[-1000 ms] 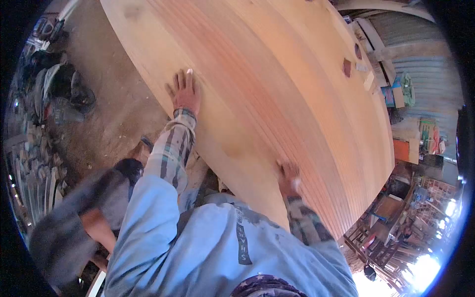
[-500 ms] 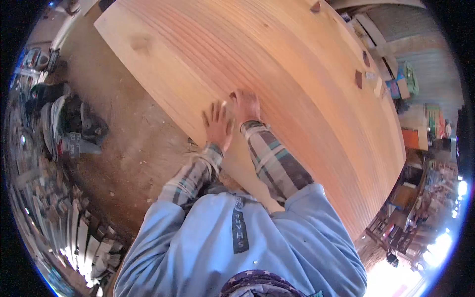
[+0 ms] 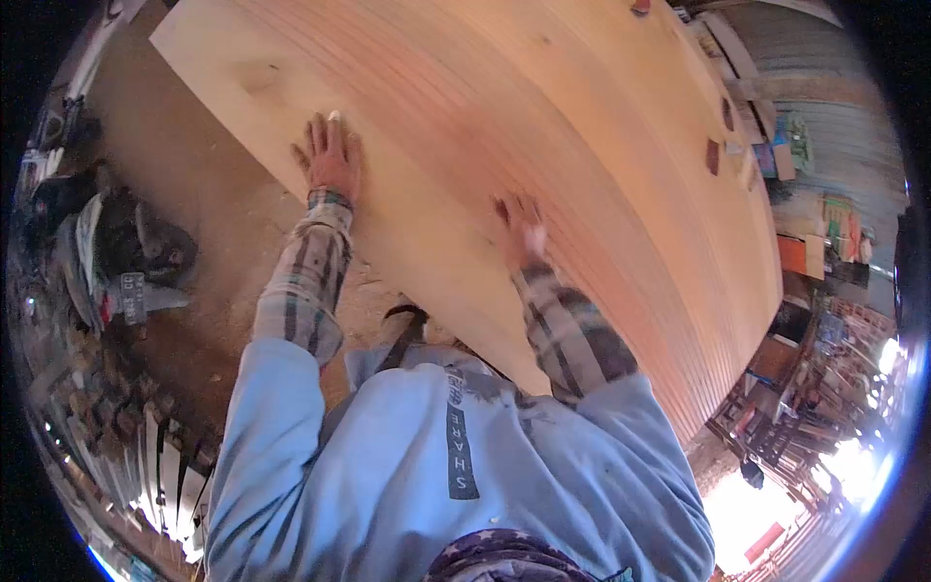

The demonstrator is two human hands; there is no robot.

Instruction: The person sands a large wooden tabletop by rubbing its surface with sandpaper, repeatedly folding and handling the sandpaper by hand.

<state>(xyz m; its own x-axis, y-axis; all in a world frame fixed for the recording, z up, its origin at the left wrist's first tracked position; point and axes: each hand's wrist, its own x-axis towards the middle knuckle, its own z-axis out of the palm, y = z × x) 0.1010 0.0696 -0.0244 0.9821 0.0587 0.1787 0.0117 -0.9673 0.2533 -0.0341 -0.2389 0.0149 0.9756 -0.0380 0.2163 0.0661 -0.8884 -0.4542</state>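
Observation:
A large wooden panel (image 3: 427, 252) made of glued boards, pale along its near edge and reddish in the middle, stretches out in front of me. My left hand (image 3: 332, 165) rests flat on the panel's left border with its fingers spread; one fingertip is white. Farther right, my right hand (image 3: 525, 233) is on or just over the reddish grain. Its fingers are apart and a little blurred, and nothing shows in them. Whether that palm presses on the wood I cannot tell.
Small dark pieces, one a brown block (image 3: 713, 157), lie along the panel's far right side. Stacked wood strips (image 3: 165, 475) and dark bags or cloth (image 3: 145, 242) stand left on the dirt floor (image 3: 223, 194). Cluttered shelves with an orange box (image 3: 793, 254) line the right.
My hands were close together near the panel's edge. The left has moved left and forward onto the wood; the right has shifted right and its curled fingers have opened out.

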